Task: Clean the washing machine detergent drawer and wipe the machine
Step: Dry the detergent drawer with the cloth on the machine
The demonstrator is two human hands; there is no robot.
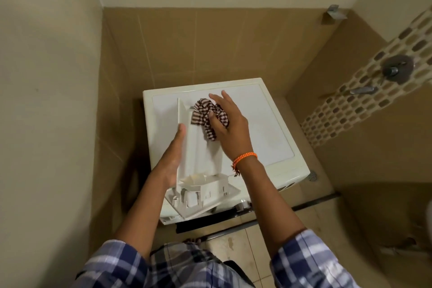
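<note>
from here i see the detergent drawer (201, 154) lying on top of the washing machine (264, 124), my left hand (174, 156) flat with straight fingers against its left side, my right hand (230, 121) pinching a striped cloth (207, 116) onto its far end.
</note>
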